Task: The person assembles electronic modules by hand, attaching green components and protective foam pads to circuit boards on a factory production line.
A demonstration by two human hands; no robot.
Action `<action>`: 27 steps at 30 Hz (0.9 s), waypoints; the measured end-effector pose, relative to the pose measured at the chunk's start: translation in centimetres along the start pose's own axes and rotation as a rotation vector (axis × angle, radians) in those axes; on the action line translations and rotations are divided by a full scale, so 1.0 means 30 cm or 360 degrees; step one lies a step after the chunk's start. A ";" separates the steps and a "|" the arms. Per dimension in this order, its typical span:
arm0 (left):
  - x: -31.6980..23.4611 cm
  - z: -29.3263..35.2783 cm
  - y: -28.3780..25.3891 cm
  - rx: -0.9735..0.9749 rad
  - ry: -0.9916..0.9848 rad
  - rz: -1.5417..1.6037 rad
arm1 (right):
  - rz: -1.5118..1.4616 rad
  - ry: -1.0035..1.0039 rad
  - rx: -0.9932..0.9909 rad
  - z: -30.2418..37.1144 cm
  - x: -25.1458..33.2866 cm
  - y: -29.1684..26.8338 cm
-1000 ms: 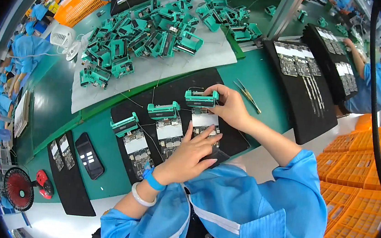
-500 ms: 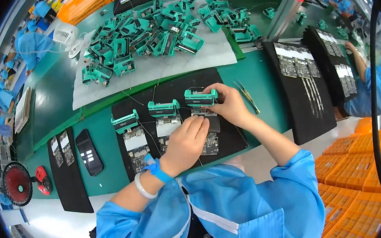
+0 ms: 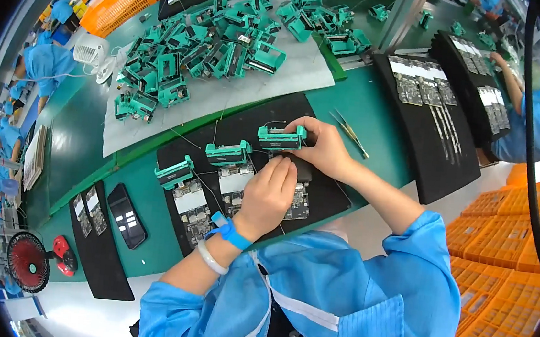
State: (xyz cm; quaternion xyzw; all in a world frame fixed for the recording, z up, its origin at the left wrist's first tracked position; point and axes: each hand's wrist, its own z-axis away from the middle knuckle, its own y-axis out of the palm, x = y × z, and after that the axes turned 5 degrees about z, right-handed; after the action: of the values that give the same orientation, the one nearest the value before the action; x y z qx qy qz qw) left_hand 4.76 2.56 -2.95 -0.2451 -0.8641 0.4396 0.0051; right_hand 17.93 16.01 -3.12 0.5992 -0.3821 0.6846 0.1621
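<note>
Right hand (image 3: 324, 149) clamped on the right end of a green plastic housing (image 3: 277, 139), which is at the far side of the black mat (image 3: 331, 199). Left hand (image 3: 268, 197) over a circuit board (image 3: 299, 205) on the mat's right part, fingertips bunched together; can't tell if they grip anything. Middle housing (image 3: 228, 154) and left housing (image 3: 174, 173) also on mat. Tweezers (image 3: 361, 149) right of mat, smartphone (image 3: 127, 216) left of it, housing pile (image 3: 219, 50) beyond it on a white sheet (image 3: 274, 92).
</note>
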 end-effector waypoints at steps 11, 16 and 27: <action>0.018 -0.020 0.007 0.0109 -0.0076 0.0105 | -0.0024 -0.0240 -0.0164 -0.012 -0.039 0.014; 0.015 -0.024 0.002 0.0178 -0.0014 0.0042 | 0.0007 -0.0238 -0.0167 -0.009 -0.043 0.016; 0.014 -0.016 0.007 0.0215 -0.0082 0.0097 | -0.0004 -0.0270 -0.0192 -0.021 -0.057 0.025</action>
State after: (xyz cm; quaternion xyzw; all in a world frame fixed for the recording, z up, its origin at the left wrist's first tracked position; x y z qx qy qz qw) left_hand 4.58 3.23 -2.91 -0.2589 -0.8244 0.5031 -0.0140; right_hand 17.39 16.37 -4.98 0.6446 -0.4342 0.6070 0.1660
